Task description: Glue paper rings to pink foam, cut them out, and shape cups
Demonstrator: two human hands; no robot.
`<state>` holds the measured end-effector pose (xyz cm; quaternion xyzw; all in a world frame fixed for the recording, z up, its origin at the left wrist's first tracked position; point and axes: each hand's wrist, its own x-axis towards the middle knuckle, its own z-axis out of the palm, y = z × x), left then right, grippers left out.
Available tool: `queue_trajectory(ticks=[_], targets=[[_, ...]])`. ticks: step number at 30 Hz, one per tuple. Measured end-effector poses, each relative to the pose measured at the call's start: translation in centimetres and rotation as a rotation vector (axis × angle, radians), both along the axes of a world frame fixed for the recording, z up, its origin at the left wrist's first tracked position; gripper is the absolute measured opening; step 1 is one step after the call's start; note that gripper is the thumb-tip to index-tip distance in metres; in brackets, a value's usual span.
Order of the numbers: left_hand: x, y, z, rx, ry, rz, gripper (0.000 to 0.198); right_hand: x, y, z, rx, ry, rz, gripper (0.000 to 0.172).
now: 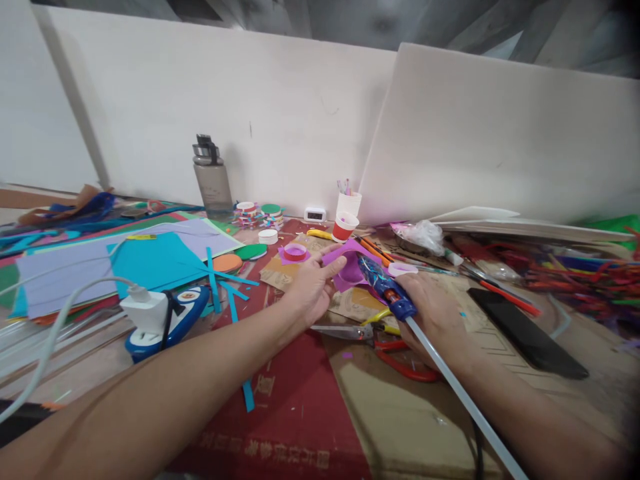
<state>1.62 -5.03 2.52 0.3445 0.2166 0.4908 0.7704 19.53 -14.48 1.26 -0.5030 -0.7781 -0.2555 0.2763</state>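
Observation:
My left hand (315,287) is closed on the left edge of a curved purple sheet (350,270), thumb on top. In my right hand (435,313) is a blue glue gun (387,287), with a long translucent glue stick (460,393) running out of its back toward me. The gun's front end lies over the purple sheet; its tip is hard to make out. Just past my right fingers sits a white ring (403,269). A red ring (295,251) rests on a purple piece beyond my left hand. Below the hands lie scissors (345,331) with red handles.
A power strip (193,310) with a white plug and blue paper strips (233,313) lie left. Behind stand a bottle (213,180), a small clock (315,214) and paper cups (345,227). A black phone (525,333) and red-handled tool (510,298) are right.

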Motion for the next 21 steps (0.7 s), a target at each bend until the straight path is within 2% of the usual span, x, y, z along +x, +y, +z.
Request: queue_trajectory(ticks=[9,21], targets=[[0.04,-0.80,0.43,-0.040,0.027,-0.018,0.046,-0.56,-0.07,0.17,0.022,-0.019,0.047,0.034],[0.10,-0.27,0.21,-0.053,-0.041,0.070,0.042,-0.33,-0.27,0.02,-0.020,0.035,-0.022,0.037]])
